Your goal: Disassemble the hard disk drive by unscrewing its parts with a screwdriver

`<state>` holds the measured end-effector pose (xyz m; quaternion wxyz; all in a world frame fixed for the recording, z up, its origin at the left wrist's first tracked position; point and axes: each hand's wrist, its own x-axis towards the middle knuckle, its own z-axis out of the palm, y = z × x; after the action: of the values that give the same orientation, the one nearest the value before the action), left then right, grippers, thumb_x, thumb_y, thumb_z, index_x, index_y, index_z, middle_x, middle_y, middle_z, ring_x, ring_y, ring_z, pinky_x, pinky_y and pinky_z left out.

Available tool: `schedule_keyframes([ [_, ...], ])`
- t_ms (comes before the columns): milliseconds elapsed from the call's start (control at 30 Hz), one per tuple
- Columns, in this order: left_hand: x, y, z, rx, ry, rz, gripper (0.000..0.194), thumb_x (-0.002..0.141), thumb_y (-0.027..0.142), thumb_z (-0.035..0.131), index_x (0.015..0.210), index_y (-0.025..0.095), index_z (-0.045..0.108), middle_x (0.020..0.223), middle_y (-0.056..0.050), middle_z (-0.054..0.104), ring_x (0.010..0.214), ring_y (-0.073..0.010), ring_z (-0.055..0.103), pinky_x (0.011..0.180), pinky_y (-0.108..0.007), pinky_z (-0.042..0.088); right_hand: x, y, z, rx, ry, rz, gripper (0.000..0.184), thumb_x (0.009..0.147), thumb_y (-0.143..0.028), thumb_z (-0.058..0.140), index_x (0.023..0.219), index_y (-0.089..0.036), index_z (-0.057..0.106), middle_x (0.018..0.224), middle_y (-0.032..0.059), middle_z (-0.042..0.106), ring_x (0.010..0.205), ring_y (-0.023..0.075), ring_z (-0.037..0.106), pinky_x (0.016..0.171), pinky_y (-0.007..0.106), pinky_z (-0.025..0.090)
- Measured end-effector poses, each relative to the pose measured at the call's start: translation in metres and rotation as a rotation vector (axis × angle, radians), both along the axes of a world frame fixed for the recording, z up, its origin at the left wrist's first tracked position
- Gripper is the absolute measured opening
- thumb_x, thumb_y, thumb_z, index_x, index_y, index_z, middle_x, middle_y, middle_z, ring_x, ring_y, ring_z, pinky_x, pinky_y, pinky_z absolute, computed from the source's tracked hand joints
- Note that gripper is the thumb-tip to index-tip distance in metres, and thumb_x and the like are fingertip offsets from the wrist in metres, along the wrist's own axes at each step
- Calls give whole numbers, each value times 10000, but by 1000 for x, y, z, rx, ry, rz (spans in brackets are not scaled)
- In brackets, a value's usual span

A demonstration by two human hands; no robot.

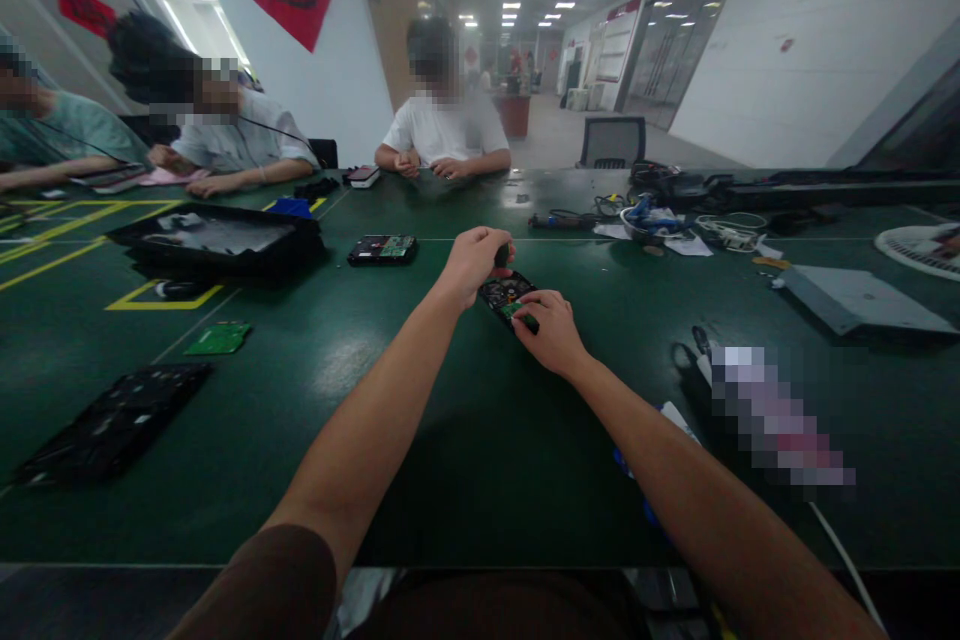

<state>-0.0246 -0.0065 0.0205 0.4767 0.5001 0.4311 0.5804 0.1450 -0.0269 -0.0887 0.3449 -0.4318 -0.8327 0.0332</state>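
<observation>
An opened black electronic device [501, 294] with a green circuit board [513, 309] in it lies tilted on the green table in front of me. My left hand [478, 262] is closed above its far end, fingers curled round a small dark piece whose kind I cannot make out. At the near right side, my right hand [553, 328] pinches the edge of the circuit board between thumb and fingers. Part of the device is hidden under both hands.
A similar device [382, 250], a black tray [214, 238], a loose green board [219, 338] and a black panel [116, 423] lie left. Right are cables [652, 218], a grey metal box [862, 300] and a blurred-out item [772, 415]. Several people sit across the table [420, 480].
</observation>
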Motion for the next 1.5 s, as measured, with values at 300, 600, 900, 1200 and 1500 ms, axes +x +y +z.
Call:
schedule_keyframes([
  [300,0,0,1,-8,4,-1,171,787,315,662,771,147,633,810,-76,675,717,-145,636,585,-255,553,-2,2,-3,-24,34,-39,57,877,-253,648,853,-223,690,1163,76,666,1174,283,514,979,475,390],
  [600,-1,1,-1,-1,-5,-3,164,803,305,659,778,144,634,828,-83,669,721,-148,623,582,-264,553,-2,0,0,-22,32,-34,86,882,-254,627,858,-230,706,1154,75,668,1170,286,520,966,471,401],
  [900,-17,-8,13,-53,252,-58,183,825,300,647,709,158,640,680,-82,632,574,-156,594,498,-270,510,21,4,3,-53,164,-227,231,929,-225,503,1083,-183,671,1154,128,640,1107,271,561,987,434,444],
  [1200,-23,-2,-16,-393,594,-290,139,748,262,669,646,175,633,586,-96,629,427,-227,615,371,-284,440,27,13,-6,-240,157,-285,307,949,-284,488,1194,-151,617,1166,138,645,1039,253,619,912,401,502],
  [1500,-19,-2,-20,-427,521,-277,46,709,214,668,691,179,644,561,-57,625,410,-209,622,354,-231,402,26,1,-4,-297,188,-305,313,933,-330,541,1190,-175,627,1180,149,608,923,252,646,783,399,553],
])
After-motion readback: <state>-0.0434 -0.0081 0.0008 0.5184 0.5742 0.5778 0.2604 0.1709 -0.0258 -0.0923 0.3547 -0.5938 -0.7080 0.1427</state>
